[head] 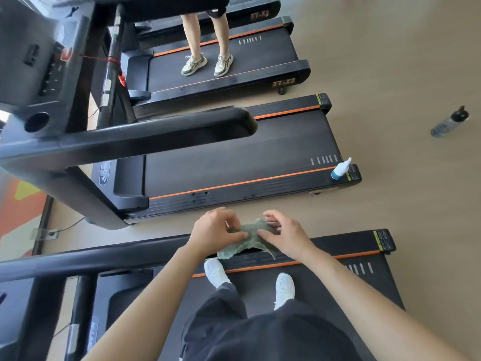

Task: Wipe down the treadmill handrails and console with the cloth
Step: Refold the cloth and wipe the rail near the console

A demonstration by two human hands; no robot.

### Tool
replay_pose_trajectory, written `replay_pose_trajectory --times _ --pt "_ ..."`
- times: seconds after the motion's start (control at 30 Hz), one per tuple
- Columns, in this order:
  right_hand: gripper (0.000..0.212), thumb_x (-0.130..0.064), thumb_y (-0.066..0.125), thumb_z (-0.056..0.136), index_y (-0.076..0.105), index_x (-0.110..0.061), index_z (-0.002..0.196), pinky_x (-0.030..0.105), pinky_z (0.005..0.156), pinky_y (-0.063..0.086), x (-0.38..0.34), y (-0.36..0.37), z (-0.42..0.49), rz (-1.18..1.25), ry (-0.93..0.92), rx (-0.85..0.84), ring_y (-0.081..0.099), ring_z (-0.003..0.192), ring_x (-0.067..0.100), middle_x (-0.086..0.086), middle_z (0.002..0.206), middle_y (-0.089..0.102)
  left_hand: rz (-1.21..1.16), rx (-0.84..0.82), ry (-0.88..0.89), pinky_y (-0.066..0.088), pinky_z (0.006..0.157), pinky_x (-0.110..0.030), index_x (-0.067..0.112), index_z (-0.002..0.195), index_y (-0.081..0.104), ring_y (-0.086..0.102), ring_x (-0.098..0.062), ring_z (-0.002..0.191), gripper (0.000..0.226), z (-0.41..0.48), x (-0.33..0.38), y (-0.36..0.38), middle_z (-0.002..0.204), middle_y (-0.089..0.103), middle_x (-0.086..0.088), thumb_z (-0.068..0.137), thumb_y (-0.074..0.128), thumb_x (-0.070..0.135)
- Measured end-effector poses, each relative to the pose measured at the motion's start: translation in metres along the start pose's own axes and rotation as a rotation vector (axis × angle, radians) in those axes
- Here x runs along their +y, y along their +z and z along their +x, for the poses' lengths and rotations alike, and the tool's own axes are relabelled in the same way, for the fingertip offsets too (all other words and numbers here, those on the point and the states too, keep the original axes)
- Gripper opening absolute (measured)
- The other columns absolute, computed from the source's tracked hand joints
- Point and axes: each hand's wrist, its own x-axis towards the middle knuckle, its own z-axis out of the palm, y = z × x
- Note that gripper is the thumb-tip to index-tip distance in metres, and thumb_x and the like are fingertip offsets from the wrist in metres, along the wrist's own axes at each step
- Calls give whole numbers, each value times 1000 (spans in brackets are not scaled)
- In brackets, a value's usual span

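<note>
Bare forearms reach out from just under the camera and meet at a green cloth (248,242), held in mid-air. The left hand (216,230) and right hand (287,237) each pinch an edge between thumb and curled fingers, with the fabric crumpled between them, seemingly being spread or folded. Wiping appears not yet begun, as the cloth touches no surface. Left of the grip runs the handrail (91,256); this treadmill's console is out of view. Beyond the grip, a spray bottle (341,169) rests on the neighbouring deck.
</note>
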Motion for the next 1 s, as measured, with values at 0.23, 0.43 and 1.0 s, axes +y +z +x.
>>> replay_pose_trajectory --times 0.23,0.43,1.0 --pt "49 -44 70 91 61 -27 136 22 99 44 -22 -3 12 -96 178 -233 60 114 9 -6 125 67 -6 -441 87 48 98 -33 44 134 58 59 -9 116 67 24 -23 -2 126 65 18 76 71 74" --pt "51 -59 70 84 66 -31 127 32 103 48 -60 -9 43 -308 317 -483 64 109 9 -11 122 69 33 -716 55 41 107 -39 49 144 44 52 -14 127 83 39 -44 -18 140 55 16 72 64 84" --pt "52 -72 69 77 68 -44 121 32 89 54 -142 86 93 -453 333 -749 65 84 0 -25 94 66 43 -829 -25 37 98 -36 53 144 40 52 -17 128 94 12 -154 -85 141 54 15 62 59 95"
